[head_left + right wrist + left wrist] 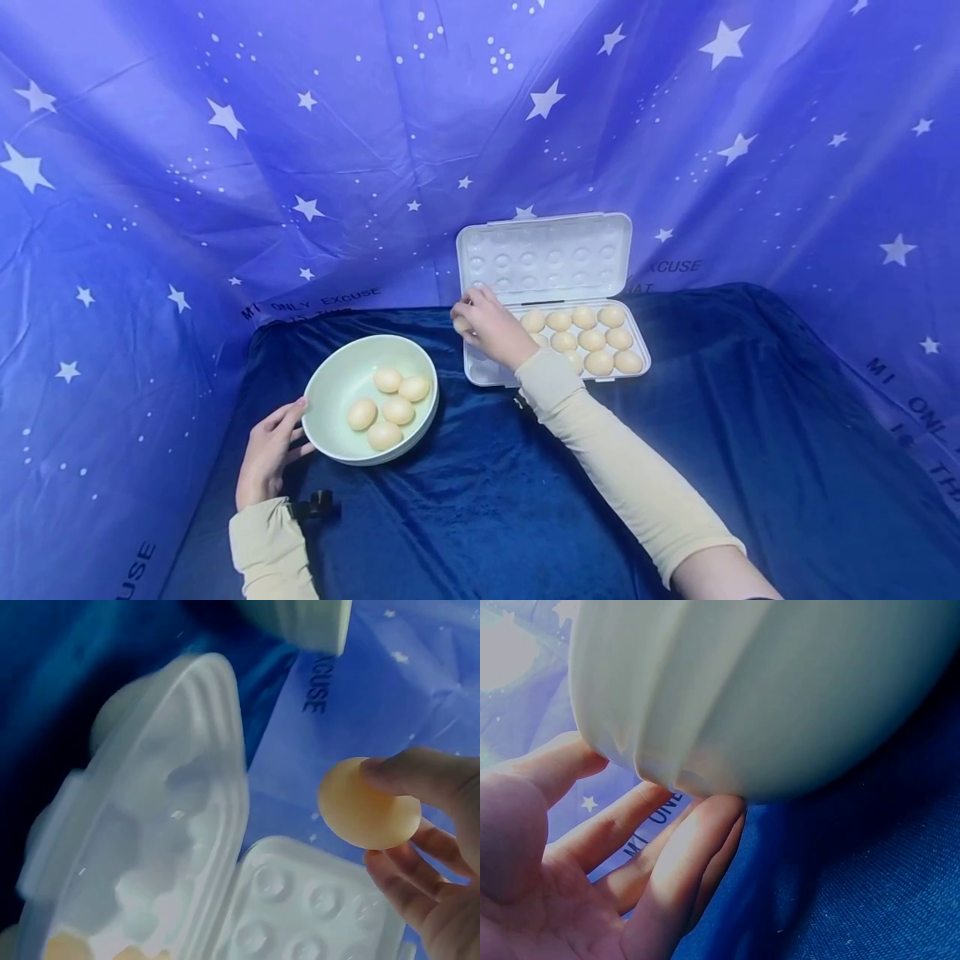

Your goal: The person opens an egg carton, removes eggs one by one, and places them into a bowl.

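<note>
- Far left, the left hand is spread, not wrapped around anything: thumb tip at the rim of the pale green bowl, fingertips against its outside. Pretty light contact imo, so an uneven push could tip or slide the bowl. It's also working near the tabletop's left edge, so not tons of room over there.
- The bowl has five loose eggs in it, bunched toward its right side. Nothing separates them, so a bump could roll them together and crack one.
- Between bowl and carton there's just a strip of wrinkly blue cloth. Enough for a hand to pass, but I'd watch the bowl's rim.
- Next, the right hand: thumb and fingertips pinching one egg, held up off the surface by the carton's left end. Squeeze too hard and the shell could go; too loose and it could slip onto hard plastic.
- The carton has eggs filling the right part; the hand hides some slots. Its raised lid stands near the starry curtain, so a knuckle bump might swing it down.
- Right of the carton, the cloth runs wide, so most of the elbow room's there.
</note>
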The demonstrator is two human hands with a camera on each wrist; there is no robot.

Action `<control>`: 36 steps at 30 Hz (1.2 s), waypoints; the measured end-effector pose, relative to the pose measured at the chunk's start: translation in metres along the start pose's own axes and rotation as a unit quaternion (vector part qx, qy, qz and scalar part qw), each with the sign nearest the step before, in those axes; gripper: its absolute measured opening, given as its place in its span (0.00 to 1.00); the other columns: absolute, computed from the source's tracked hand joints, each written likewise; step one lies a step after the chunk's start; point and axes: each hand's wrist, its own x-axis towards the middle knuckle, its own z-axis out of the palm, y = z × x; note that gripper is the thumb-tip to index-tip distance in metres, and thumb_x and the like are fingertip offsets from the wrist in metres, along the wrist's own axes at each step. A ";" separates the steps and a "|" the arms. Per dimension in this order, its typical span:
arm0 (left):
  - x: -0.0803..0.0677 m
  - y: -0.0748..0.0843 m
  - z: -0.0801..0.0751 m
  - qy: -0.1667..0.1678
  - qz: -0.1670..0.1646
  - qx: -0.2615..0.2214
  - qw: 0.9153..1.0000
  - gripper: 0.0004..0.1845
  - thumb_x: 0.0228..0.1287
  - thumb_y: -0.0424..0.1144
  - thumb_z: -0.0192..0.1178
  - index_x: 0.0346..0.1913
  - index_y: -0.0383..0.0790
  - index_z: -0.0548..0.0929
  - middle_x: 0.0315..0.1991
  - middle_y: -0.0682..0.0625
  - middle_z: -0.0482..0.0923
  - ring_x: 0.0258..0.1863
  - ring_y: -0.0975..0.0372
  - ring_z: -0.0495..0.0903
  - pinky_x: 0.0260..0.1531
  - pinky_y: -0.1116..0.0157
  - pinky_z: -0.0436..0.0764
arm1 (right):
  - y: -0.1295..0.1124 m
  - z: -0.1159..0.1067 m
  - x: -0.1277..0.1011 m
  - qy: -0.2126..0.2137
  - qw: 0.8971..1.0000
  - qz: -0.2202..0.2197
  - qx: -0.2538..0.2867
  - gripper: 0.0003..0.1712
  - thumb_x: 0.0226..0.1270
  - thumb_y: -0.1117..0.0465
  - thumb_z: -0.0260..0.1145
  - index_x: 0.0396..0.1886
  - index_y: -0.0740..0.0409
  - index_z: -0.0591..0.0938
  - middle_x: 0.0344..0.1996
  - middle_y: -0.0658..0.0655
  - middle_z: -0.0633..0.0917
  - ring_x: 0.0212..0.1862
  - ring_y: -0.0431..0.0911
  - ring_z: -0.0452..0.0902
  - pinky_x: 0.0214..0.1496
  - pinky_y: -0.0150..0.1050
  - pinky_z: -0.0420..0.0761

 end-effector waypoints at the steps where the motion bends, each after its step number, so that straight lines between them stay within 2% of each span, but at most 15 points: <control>1: 0.000 0.000 0.000 0.000 0.000 0.001 1.000 0.36 0.67 0.59 0.62 0.65 0.34 0.73 0.43 0.63 0.78 0.37 0.73 0.83 0.40 0.67 0.88 | -0.004 -0.001 0.001 -0.001 1.000 -0.003 -0.002 0.14 0.58 0.70 0.71 0.45 0.61 0.84 0.46 0.61 0.78 0.52 0.55 0.71 0.58 0.45 0.79; 10: 0.001 0.000 -0.001 -0.004 0.000 -0.006 1.000 0.34 0.66 0.59 0.62 0.63 0.36 0.75 0.40 0.65 0.78 0.37 0.73 0.84 0.40 0.67 0.88 | -0.041 -0.006 0.014 -0.028 0.999 -0.021 0.019 0.14 0.60 0.69 0.70 0.47 0.59 0.84 0.46 0.58 0.77 0.49 0.52 0.70 0.52 0.41 0.80; 16: 0.002 -0.001 -0.001 -0.006 -0.001 -0.003 1.000 0.37 0.66 0.59 0.62 0.66 0.34 0.73 0.42 0.64 0.78 0.37 0.73 0.84 0.41 0.67 0.88 | -0.059 0.002 0.016 -0.052 0.997 -0.045 0.030 0.16 0.57 0.71 0.69 0.46 0.58 0.84 0.47 0.57 0.77 0.49 0.50 0.70 0.48 0.37 0.80; 22: 0.002 -0.002 -0.002 -0.005 -0.001 -0.003 1.000 0.36 0.65 0.60 0.62 0.65 0.35 0.74 0.42 0.63 0.78 0.37 0.73 0.84 0.40 0.67 0.88 | -0.072 0.013 0.017 -0.086 0.994 -0.052 0.038 0.15 0.58 0.69 0.70 0.47 0.58 0.84 0.48 0.57 0.78 0.50 0.50 0.70 0.51 0.37 0.79; 30: 0.003 -0.003 -0.001 -0.004 0.003 -0.015 1.000 0.29 0.66 0.58 0.63 0.59 0.39 0.79 0.40 0.65 0.79 0.37 0.72 0.84 0.40 0.66 0.88 | -0.079 0.031 0.018 -0.125 0.991 -0.047 -0.001 0.15 0.58 0.65 0.72 0.47 0.55 0.86 0.49 0.54 0.79 0.49 0.48 0.70 0.53 0.34 0.77; 36: 0.002 -0.001 -0.001 -0.002 0.004 -0.011 1.000 0.27 0.66 0.58 0.62 0.57 0.41 0.80 0.40 0.65 0.79 0.37 0.73 0.84 0.40 0.66 0.88 | -0.085 0.038 0.018 -0.150 0.988 -0.038 -0.027 0.15 0.59 0.66 0.71 0.48 0.55 0.87 0.50 0.54 0.80 0.49 0.47 0.70 0.48 0.34 0.80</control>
